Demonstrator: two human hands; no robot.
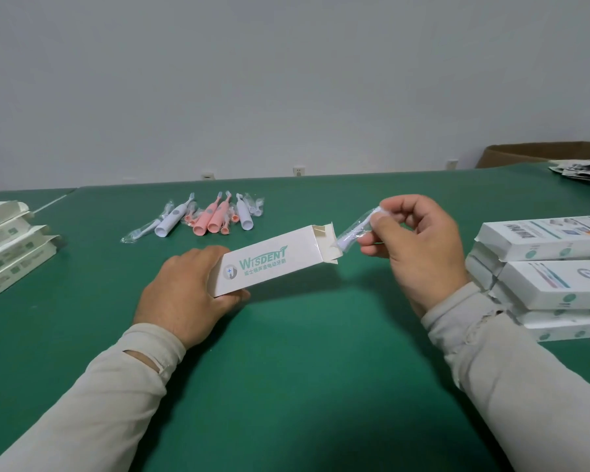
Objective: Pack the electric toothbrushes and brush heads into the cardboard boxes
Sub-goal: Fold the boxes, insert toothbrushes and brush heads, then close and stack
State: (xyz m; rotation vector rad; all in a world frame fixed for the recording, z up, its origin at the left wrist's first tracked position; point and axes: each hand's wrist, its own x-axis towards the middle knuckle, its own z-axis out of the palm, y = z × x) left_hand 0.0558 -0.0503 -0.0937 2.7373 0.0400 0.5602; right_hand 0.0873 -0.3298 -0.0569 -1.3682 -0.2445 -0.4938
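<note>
Gripping white box (269, 264) at closed end, left hand (188, 294) fingers curled round; right hand (419, 247) pinching wrapped brush head (353, 231) at box's open flaps. Green desk (286, 369); toothbrushes (212, 216) beyond box; grey wall (286, 80) behind.

**Box at centre, stacks on both sides**

On the table (286, 386), the left hand (184, 294) holds the near end of a box (273, 264). At the box's open far end, the right hand (423, 247) pinches a wrapped brush head (355, 229). Behind the box lie loose toothbrushes (208, 219). Flat boxes (11, 240) are stacked far left, filled boxes (545, 267) right, and a carton (539, 153) stands behind the table's right edge.
</note>
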